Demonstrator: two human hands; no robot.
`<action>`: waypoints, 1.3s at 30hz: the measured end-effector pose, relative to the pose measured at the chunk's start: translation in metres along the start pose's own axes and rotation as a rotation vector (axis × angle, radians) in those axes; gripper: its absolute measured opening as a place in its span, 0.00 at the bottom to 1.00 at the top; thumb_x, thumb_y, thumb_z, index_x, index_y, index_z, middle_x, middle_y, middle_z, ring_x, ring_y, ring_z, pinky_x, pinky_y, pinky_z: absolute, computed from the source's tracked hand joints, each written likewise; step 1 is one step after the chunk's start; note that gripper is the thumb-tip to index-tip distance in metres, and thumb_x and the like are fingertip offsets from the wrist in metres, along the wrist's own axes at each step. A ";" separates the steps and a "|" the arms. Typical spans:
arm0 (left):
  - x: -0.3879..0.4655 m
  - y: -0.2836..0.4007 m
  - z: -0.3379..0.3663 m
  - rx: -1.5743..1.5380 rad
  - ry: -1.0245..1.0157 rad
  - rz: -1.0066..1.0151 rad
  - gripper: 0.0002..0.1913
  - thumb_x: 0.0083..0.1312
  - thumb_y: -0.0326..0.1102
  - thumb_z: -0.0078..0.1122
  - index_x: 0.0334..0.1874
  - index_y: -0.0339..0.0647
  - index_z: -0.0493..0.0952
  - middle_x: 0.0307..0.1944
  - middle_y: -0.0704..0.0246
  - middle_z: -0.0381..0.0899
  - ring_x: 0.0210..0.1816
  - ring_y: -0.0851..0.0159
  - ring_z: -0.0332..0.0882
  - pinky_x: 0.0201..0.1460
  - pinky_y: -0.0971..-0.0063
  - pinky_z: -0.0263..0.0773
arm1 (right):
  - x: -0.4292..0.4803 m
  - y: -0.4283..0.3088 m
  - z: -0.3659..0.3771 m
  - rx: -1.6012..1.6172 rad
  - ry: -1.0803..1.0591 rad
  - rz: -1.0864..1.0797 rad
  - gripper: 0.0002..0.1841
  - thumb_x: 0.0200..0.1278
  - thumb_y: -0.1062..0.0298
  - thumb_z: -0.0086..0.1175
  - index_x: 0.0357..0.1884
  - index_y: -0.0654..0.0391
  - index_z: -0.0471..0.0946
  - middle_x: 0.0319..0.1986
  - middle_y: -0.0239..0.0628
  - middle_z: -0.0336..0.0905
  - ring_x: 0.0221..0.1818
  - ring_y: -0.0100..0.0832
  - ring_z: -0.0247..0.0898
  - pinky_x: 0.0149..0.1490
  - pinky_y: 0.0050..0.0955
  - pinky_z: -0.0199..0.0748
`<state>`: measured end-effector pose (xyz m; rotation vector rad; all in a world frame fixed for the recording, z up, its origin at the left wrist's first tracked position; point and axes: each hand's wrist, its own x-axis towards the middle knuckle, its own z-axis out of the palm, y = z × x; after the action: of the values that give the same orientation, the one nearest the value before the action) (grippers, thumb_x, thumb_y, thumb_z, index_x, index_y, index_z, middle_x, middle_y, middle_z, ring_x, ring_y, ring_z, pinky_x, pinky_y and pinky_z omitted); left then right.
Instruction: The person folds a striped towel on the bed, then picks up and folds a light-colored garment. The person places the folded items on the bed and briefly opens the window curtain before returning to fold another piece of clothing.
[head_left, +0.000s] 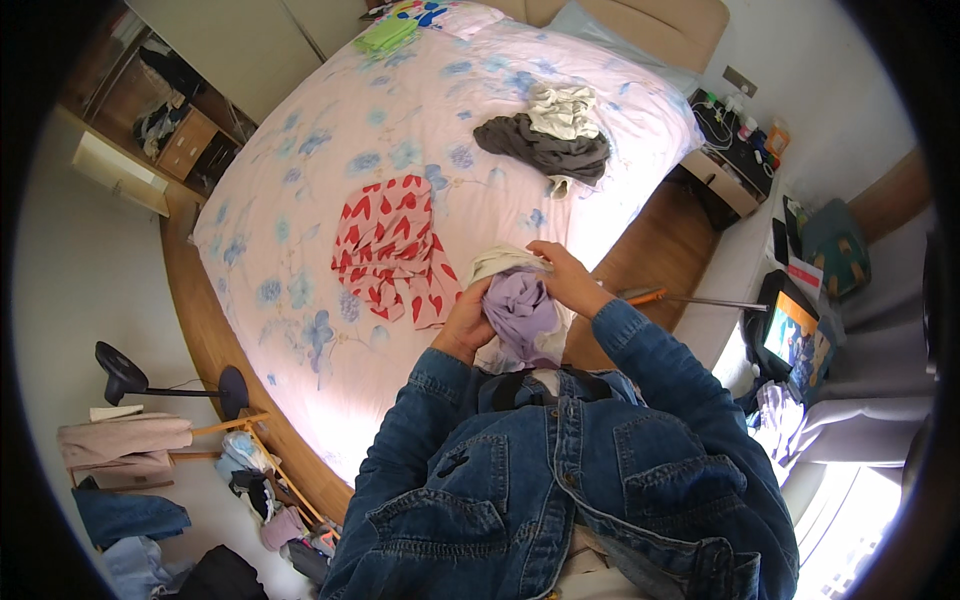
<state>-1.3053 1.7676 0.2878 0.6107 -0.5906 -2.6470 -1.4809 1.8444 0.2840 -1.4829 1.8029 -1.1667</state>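
My left hand (466, 324) grips the left side of a bunched lavender cloth garment (517, 307). Cream fabric (499, 260) wraps around its top and hangs down on the right. My right hand (568, 279) holds the upper right edge of the same bundle, with the fingers over the cream part. The bundle is held up in front of my body at the near edge of the bed; its exact kind cannot be told. Left of it, a pink garment with red hearts (386, 236) lies spread on the floral bedsheet (300, 225).
Farther back on the bed lie a dark garment (536, 146) and a crumpled white garment (562, 111). A folded green cloth (388, 36) sits at the far left corner. A nightstand (720, 184), a desk (712, 322), a floor fan (120, 375) and a clothes rack (225, 426) stand around the bed.
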 end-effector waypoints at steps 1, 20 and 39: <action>0.000 0.002 -0.001 -0.021 0.006 0.009 0.19 0.71 0.40 0.41 0.58 0.35 0.67 0.55 0.62 0.72 0.56 0.62 0.72 0.61 0.67 0.66 | -0.002 -0.003 -0.002 0.022 0.039 0.063 0.20 0.59 0.64 0.56 0.52 0.60 0.70 0.51 0.46 0.69 0.51 0.38 0.68 0.52 0.31 0.69; -0.047 0.068 -0.059 0.328 0.383 0.260 0.19 0.65 0.37 0.55 0.55 0.34 0.70 0.49 0.63 0.76 0.48 0.63 0.75 0.54 0.71 0.70 | 0.007 0.048 -0.137 0.800 0.798 0.156 0.07 0.70 0.67 0.43 0.38 0.54 0.73 0.26 0.23 0.72 0.25 0.15 0.65 0.30 0.16 0.63; -0.050 0.203 -0.180 0.949 0.885 0.892 0.16 0.62 0.37 0.57 0.48 0.35 0.71 0.39 0.64 0.78 0.37 0.70 0.74 0.38 0.77 0.70 | 0.098 0.154 -0.112 0.501 0.515 0.572 0.23 0.63 0.72 0.48 0.60 0.51 0.60 0.45 0.34 0.70 0.44 0.27 0.69 0.41 0.26 0.68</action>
<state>-1.1270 1.5604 0.2515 1.2571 -1.3638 -1.0032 -1.6760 1.7867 0.2183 -0.3583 1.8647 -1.6061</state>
